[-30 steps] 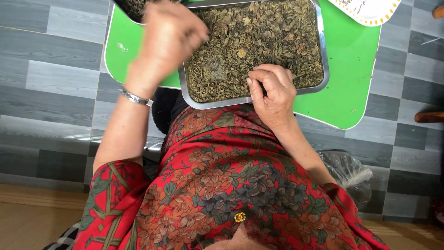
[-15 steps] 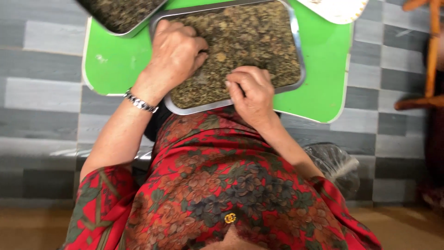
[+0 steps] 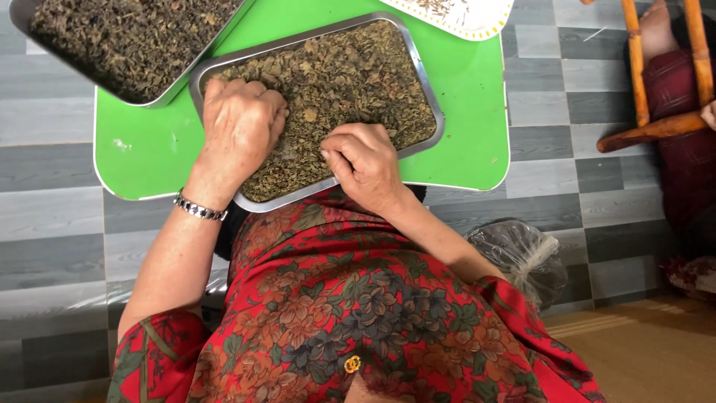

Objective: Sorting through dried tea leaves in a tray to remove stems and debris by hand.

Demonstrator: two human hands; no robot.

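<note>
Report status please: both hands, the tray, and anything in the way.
Left hand flat on herbs in tray. Right hand pinching herbs at near rim. Second tray overlaps table corner; nothing blocking.

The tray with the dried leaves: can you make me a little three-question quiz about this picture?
1. True or false: both hands rest in the near metal tray of dried leaves.
2. What colour is the low table? A red, B green, C blue.
3. Fill in: the left hand has a silver ___ on its wrist.

Key:
1. True; the right hand is at the near edge.
2. B.
3. Bracelet.
</note>
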